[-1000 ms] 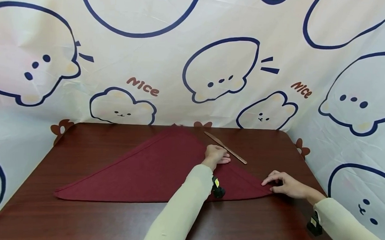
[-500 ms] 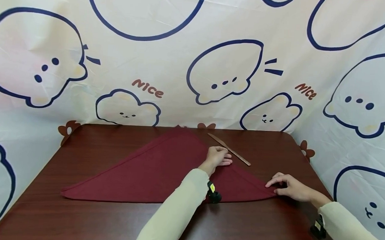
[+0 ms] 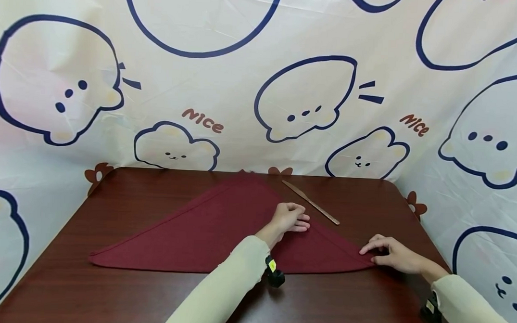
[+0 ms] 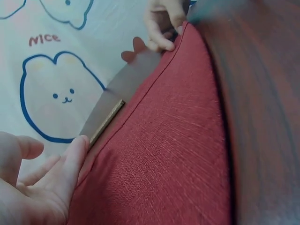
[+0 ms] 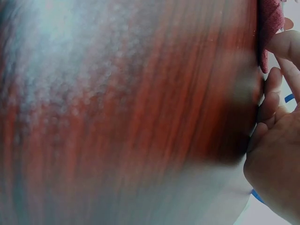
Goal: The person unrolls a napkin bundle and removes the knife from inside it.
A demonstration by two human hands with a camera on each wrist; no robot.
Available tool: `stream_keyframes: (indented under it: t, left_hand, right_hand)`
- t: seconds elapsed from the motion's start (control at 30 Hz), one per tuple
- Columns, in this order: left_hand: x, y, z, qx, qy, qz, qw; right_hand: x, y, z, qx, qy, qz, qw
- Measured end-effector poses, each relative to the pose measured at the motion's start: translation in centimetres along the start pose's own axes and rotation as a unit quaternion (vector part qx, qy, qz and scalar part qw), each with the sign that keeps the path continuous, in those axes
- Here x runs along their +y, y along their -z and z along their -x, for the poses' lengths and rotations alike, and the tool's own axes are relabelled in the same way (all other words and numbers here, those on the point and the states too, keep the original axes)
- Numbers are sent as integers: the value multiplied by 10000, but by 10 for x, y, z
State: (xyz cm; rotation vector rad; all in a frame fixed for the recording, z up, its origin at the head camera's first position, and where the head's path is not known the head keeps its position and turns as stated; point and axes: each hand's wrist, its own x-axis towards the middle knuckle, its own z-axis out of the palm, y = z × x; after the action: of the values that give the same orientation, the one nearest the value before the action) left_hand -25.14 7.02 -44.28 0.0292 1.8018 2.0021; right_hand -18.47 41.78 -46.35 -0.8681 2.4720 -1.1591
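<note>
A dark red cloth (image 3: 203, 231) lies flat as a broad triangle, with its peak toward the back and a seam along its sloping edges. My left hand (image 3: 285, 219) is over its right sloping edge, palm turned to the right and fingers relaxed. In the left wrist view that hand (image 4: 44, 185) is beside the seamed edge, holding nothing visible. At the cloth's right corner, my right hand (image 3: 395, 254) pinches the tip between thumb and forefinger. The right wrist view catches only a strip of cloth (image 5: 271, 28) by the thumb; the exact contact is partly hidden.
A thin wooden knife-shaped stick (image 3: 310, 202) lies on the table just behind the cloth's right edge. The dark brown wooden table (image 3: 148, 296) meets a white curtain (image 3: 235, 93) printed with cartoon outlines at the back and sides.
My left hand has drawn slightly back toward me along the cloth's edge, its wrist turning. My right hand stays at the corner. The head view has shifted slightly, so the whole scene sits further right.
</note>
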Motion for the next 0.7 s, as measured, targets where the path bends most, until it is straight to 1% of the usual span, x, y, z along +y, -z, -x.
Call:
stream_keyframes:
  t: [0.17, 0.33, 0.5, 0.7]
  left_hand:
    - [3, 7, 11, -227, -37, -120, 9997]
    - [3, 14, 18, -266, -44, -285, 9992]
    - [1, 20, 23, -322, -5, -342, 9989]
    - [1, 30, 33, -378, -24, -509, 9980]
  right_hand:
    - [1, -1, 1, -2, -64, -67, 10000]
    - [1, -1, 0, 24, -84, -75, 9999]
    - [2, 0, 0, 56, -75, -92, 9999]
    - [3, -1, 0, 86, -58, -18, 9999]
